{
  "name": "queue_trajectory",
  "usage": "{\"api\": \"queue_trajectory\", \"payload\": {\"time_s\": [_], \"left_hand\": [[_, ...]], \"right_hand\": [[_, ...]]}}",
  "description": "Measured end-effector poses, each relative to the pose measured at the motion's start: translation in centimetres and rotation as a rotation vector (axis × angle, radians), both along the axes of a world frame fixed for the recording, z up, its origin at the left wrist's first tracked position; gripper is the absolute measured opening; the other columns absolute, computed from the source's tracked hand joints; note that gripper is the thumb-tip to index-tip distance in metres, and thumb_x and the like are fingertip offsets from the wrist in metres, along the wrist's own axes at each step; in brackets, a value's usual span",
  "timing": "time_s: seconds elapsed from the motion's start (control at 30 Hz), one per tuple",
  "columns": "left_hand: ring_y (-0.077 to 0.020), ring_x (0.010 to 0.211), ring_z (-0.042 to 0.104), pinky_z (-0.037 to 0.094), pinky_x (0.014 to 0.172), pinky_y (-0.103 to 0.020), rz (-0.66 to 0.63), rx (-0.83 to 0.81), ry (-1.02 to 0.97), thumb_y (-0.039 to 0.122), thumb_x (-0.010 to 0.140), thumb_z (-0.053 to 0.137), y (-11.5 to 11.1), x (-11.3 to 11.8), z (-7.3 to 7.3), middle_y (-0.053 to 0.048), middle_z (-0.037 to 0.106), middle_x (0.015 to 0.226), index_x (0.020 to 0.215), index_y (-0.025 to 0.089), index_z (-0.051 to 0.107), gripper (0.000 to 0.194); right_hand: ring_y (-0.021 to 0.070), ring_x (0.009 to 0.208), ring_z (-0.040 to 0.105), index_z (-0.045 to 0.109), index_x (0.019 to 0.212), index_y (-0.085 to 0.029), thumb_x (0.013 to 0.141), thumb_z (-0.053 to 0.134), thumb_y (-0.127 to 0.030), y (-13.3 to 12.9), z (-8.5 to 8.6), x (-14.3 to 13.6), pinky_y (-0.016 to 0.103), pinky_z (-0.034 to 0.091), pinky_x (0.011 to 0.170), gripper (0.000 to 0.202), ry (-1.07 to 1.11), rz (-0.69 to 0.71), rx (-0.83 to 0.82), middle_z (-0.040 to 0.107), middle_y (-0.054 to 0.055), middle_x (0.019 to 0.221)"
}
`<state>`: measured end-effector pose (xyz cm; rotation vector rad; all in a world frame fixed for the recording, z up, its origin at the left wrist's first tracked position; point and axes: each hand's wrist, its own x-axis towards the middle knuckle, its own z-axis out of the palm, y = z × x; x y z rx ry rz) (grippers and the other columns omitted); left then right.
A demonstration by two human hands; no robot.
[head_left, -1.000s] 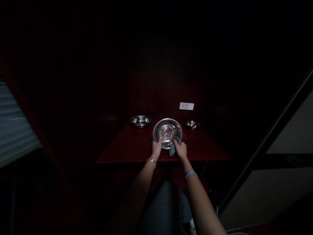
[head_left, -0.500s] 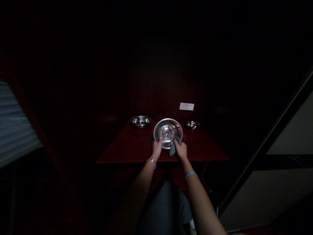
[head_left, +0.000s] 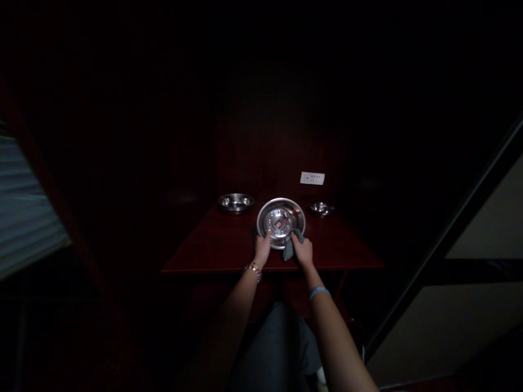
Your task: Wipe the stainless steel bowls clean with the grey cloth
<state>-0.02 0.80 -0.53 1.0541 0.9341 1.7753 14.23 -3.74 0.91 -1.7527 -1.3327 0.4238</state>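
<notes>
Glossy metal basin, matt cloth; smooth table, apparently wood

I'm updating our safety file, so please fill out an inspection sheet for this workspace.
Surface: dark red tabletop, dimly lit.
Things in hand: tilted metal bowl, inside facing the viewer; gray cloth at its lower right rim.
Clutter: second metal bowl at back left; smaller metal bowl at back right.
Hands: left hand grips the tilted metal bowl's lower left rim; right hand holds the gray cloth against that bowl.
Cables: thin pale line beside the right forearm, too dim to identify.
Surroundings: white socket panel on the back wall; pale ridged surface far left; elsewhere mostly too dark.
</notes>
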Motion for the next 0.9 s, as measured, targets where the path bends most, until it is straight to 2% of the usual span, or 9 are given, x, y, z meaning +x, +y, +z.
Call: {"api": "queue_trajectory", "payload": {"time_s": [0.57,0.9], "left_hand": [[-0.0241,0.104,0.068,0.047,0.102,-0.040,0.019,-0.019,0.009,0.017,0.077,0.063,-0.80,-0.01,0.87,-0.012,0.075,0.096,0.095,0.010,0.070,0.020],[-0.0244,0.105,0.067,0.046,0.102,-0.040,0.006,-0.033,0.014,0.019,0.078,0.063,-0.75,-0.01,0.71,-0.013,0.075,0.100,0.094,0.009,0.070,0.020]], "right_hand": [[0.0232,0.089,0.071,0.076,0.093,-0.014,0.090,0.046,-0.053,-0.05,0.21,-0.08,0.023,0.048,0.073,0.050,0.040,0.006,0.003,0.075,0.014,0.089],[0.0230,0.089,0.071,0.075,0.093,-0.015,0.089,0.046,-0.055,0.18,-0.13,0.02,0.023,0.048,0.070,0.049,0.045,0.006,0.020,0.076,0.013,0.090]]}}
